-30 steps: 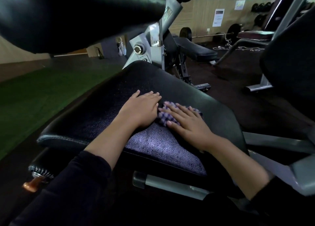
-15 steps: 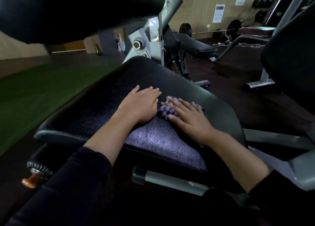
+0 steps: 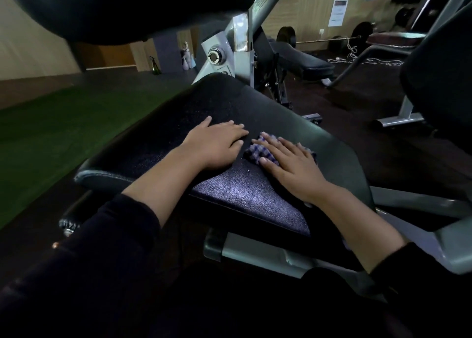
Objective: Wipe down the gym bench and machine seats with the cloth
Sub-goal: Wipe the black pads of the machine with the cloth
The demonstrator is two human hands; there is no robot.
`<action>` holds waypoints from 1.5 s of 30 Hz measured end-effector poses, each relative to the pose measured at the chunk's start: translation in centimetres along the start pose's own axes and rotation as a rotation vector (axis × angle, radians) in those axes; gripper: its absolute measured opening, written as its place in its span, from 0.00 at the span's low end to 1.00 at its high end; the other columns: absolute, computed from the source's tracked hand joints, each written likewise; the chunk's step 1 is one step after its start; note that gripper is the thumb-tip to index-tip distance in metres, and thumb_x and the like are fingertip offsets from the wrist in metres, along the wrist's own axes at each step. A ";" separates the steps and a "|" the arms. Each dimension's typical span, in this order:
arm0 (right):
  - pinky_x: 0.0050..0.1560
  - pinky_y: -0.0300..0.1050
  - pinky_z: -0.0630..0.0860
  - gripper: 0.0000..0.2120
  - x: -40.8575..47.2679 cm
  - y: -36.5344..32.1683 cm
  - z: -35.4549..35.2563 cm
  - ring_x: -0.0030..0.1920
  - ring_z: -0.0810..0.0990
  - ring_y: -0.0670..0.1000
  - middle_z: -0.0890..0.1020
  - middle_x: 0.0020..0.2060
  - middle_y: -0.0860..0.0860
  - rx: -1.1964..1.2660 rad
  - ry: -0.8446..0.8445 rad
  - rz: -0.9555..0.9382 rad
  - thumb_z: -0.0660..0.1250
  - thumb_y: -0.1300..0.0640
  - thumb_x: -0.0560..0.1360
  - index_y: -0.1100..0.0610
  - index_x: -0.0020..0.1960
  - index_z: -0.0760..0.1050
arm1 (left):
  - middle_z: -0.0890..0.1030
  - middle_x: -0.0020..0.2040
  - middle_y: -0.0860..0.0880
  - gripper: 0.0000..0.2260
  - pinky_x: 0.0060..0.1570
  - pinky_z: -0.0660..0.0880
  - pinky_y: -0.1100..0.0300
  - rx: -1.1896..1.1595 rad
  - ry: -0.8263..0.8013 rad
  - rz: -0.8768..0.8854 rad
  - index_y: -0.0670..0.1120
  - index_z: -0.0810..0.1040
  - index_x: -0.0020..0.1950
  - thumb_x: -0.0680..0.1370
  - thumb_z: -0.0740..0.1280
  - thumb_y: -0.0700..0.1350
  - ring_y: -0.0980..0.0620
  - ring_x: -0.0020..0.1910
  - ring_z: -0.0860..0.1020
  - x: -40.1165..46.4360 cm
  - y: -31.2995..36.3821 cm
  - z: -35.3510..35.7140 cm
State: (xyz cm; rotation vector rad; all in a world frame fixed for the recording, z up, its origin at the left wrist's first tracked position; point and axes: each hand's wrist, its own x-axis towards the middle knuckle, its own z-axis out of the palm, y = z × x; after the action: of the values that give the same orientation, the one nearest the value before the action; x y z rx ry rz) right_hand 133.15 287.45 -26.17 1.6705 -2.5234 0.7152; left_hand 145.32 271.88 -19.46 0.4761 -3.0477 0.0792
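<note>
Both hands flat on the black seat pad (image 3: 163, 143); left hand (image 3: 213, 145) open, palm down, holding nothing; right hand (image 3: 293, 163) with fingers straight presses the checked cloth (image 3: 258, 152) mid-pad, towards its right edge.

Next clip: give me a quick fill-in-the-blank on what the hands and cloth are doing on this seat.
1. The checked cloth lies under the ____ hand.
2. The left hand rests flat on the black ____, holding nothing.
3. The fingers on the cloth are ____, not curled round it.

Missing words: right; seat; straight
</note>
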 end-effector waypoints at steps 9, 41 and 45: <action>0.76 0.51 0.43 0.27 -1.8 -0.5 0.3 0.76 0.48 0.40 0.53 0.74 0.31 0.084 0.010 -0.162 0.44 0.31 0.74 0.29 0.72 0.47 | 0.50 0.78 0.63 0.30 0.76 0.45 0.48 0.125 0.047 -0.059 0.67 0.51 0.76 0.74 0.35 0.68 0.61 0.77 0.47 -7.6 -3.5 -0.9; 0.75 0.56 0.48 0.29 -3.1 -8.0 1.9 0.77 0.52 0.50 0.55 0.76 0.41 -0.098 0.067 -0.345 0.44 0.35 0.77 0.40 0.77 0.52 | 0.56 0.77 0.62 0.21 0.75 0.48 0.51 0.067 0.140 -0.115 0.58 0.57 0.77 0.84 0.48 0.52 0.63 0.76 0.51 -7.1 -3.7 -0.7; 0.74 0.55 0.52 0.27 -5.9 -4.9 1.6 0.77 0.54 0.48 0.57 0.76 0.40 -0.135 0.092 -0.467 0.51 0.37 0.78 0.41 0.76 0.57 | 0.57 0.77 0.62 0.20 0.75 0.49 0.50 0.043 0.154 -0.108 0.58 0.59 0.77 0.84 0.49 0.52 0.63 0.76 0.52 -7.2 -3.7 -0.5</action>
State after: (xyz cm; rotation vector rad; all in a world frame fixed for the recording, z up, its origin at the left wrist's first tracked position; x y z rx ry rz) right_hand 140.28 290.37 -27.46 2.0115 -1.9541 0.5472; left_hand 153.36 270.61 -19.21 0.6061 -2.8695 0.1690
